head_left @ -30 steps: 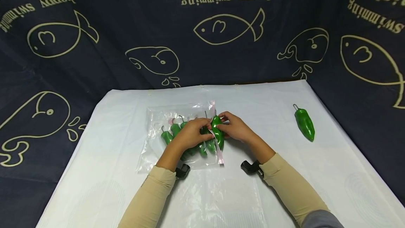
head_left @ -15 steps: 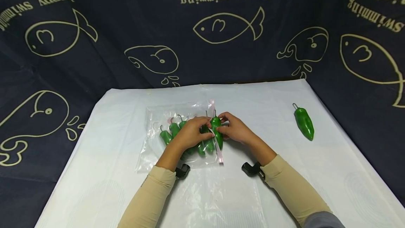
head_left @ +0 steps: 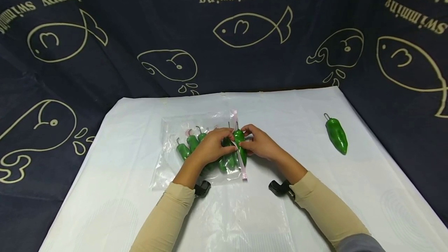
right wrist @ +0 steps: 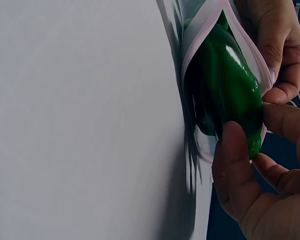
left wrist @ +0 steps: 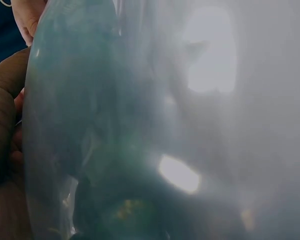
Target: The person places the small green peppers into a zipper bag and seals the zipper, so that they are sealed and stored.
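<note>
My right hand (head_left: pixel 260 142) pinches a shiny green pepper (head_left: pixel 239 138) between thumb and fingers at the mouth of a clear zip bag (head_left: pixel 175 124). Up close in the right wrist view, this pepper (right wrist: pixel 235 82) lies partly inside the pink-edged opening (right wrist: pixel 199 42), its near end at my fingertips. The opening's edge is pinched by my left hand (head_left: pixel 217 143), which reaches over the bag. Several green peppers (head_left: pixel 192 142) with wire-like stems lie inside, partly hidden under that hand. Blurred bag film (left wrist: pixel 140 95) fills most of the left wrist view.
A single green pepper (head_left: pixel 336 136) lies at the right of the white-covered table (head_left: pixel 301 116). Another clear plastic sheet or bag (head_left: pixel 245 217) lies flat between my forearms. A dark curtain (head_left: pixel 168 18) with fish drawings hangs around the table's back and sides.
The pinched pepper has shifted slightly left, further into the bag's mouth. Both hands keep nearly the same place and hold, and the pepper at the right stays put.
</note>
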### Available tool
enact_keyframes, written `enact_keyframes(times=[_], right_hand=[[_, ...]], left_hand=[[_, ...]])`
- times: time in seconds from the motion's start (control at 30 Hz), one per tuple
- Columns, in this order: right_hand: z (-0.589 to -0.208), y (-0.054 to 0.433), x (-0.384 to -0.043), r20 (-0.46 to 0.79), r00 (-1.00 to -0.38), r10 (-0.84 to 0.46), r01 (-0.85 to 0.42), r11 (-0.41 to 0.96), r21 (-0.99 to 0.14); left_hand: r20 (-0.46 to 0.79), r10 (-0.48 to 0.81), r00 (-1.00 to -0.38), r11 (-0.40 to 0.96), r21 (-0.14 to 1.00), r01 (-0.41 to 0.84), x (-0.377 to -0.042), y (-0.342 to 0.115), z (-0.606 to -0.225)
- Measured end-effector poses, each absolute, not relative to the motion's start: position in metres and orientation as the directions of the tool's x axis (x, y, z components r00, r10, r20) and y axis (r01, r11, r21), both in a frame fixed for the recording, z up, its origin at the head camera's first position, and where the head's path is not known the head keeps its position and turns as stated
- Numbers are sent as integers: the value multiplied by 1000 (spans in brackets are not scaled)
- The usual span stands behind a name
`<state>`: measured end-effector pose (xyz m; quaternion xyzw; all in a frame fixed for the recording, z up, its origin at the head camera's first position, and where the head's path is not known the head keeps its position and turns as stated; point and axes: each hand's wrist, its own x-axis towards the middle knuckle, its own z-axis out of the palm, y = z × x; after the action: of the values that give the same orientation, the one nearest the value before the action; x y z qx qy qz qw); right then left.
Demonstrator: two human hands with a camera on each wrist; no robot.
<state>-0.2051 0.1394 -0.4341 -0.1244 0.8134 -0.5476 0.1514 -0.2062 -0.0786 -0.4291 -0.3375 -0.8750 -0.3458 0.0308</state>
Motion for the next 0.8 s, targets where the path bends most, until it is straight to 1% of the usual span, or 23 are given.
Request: enact_keyframes(times=[0.3,0.53,0.8], right_hand=[[-434,140,-208,-135,-920,-367,6,332,-943],[-436,136,-211,-167,-912,-375,53,296,-954],[-438,135,-212,-221,-894,-389,125,258,-958]], left_hand=[[283,573,-769,544,571,615,-208,-77,-429],[247,556,-794,587,560,585,-206,-76,-427],[250,565,-786,570,571,591,-204,-76,-426]])
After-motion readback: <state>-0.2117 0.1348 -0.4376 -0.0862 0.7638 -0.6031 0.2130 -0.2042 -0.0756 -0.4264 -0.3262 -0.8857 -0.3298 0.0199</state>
